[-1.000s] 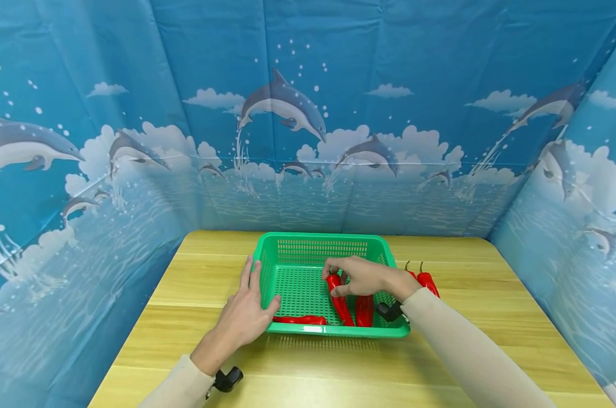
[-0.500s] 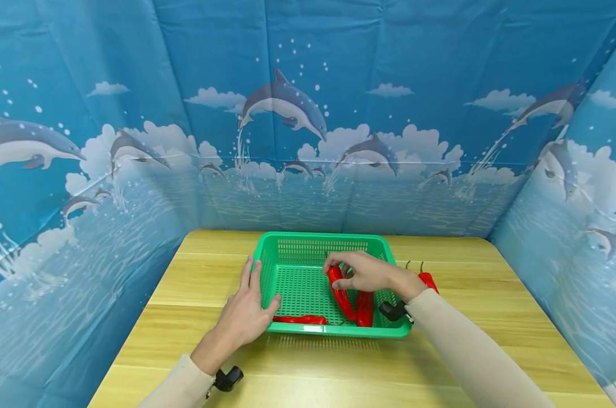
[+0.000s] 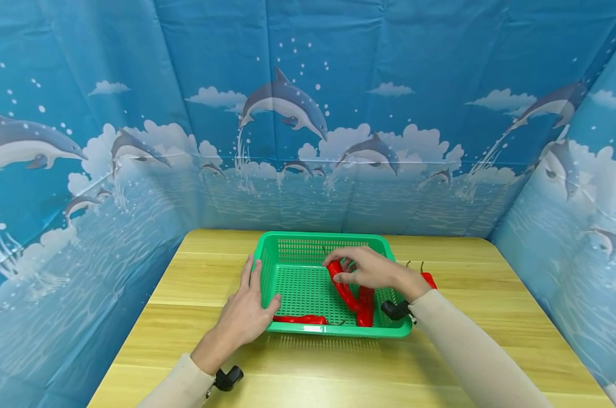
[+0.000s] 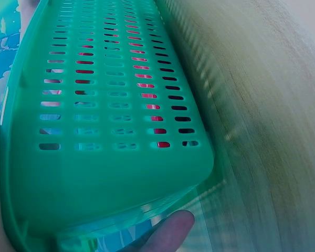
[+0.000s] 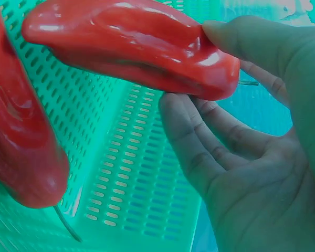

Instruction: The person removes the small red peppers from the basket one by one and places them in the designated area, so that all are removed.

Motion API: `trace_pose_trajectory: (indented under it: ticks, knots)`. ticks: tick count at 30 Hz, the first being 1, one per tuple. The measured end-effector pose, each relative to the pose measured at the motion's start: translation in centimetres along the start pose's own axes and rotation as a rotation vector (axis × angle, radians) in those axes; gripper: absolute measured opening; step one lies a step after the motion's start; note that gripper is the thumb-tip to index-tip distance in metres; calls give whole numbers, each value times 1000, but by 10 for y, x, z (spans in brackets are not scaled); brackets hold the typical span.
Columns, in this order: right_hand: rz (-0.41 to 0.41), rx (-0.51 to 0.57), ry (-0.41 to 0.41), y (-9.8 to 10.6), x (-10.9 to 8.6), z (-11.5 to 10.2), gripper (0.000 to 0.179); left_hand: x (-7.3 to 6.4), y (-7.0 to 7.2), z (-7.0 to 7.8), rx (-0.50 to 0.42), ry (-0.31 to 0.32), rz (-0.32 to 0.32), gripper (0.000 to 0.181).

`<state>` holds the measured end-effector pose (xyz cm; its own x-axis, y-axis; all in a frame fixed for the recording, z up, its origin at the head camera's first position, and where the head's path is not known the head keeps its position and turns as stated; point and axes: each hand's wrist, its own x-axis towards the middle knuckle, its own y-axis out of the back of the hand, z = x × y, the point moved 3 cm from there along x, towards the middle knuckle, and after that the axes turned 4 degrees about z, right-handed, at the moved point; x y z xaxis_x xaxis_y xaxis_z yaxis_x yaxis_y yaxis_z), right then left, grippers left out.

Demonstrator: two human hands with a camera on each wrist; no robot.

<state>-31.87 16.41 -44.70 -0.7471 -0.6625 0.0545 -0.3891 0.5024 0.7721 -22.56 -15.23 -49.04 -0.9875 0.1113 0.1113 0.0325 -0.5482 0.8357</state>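
Observation:
A green perforated plastic basket (image 3: 338, 330) stands on the table. My left hand (image 3: 242, 313) holds its left front corner, thumb over the rim and fingers along the outer left side; one fingertip (image 4: 173, 231) shows beside the corner in the left wrist view. Over the basket's right half, my right hand (image 3: 368, 268) pinches a glossy red pepper (image 3: 344, 290) near its stem end, between thumb and fingers. The pepper (image 5: 131, 42) tilts, its tip pointing toward the near right. Below that tip lies a second red pepper (image 3: 366, 310). Another red pepper (image 3: 302, 320) lies along the front wall.
Right of the basket, a red pepper (image 3: 429, 280) lies on the wooden table (image 3: 308, 374), partly hidden by my right forearm; a second stem shows beside it. Dolphin-print curtains (image 3: 287, 192) enclose the table's back and sides. A small black camera (image 3: 228, 378) hangs at my left wrist.
My right hand has shifted slightly up and right with the pepper, whose tip has moved right, over the second pepper. My left hand and the basket stay put.

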Motion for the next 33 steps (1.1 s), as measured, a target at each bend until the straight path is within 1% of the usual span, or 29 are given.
trace_pose_trajectory:
  ticks: [7, 13, 19, 26, 33]
  knots:
    - [31, 29, 16, 6, -4, -2, 37, 0, 1, 0, 1, -1, 1, 99]
    - [69, 32, 20, 9, -5, -2, 42, 0, 2, 1, 3, 1, 1, 100]
    - [111, 62, -3, 12, -6, -1, 51, 1, 1, 0, 6, 0, -2, 100]
    - [150, 51, -3, 14, -10, 1, 45, 1, -1, -1, 7, 1, 2, 100]
    - [168, 44, -7, 20, -14, 0, 45, 1, -1, 0, 6, 2, 3, 100]
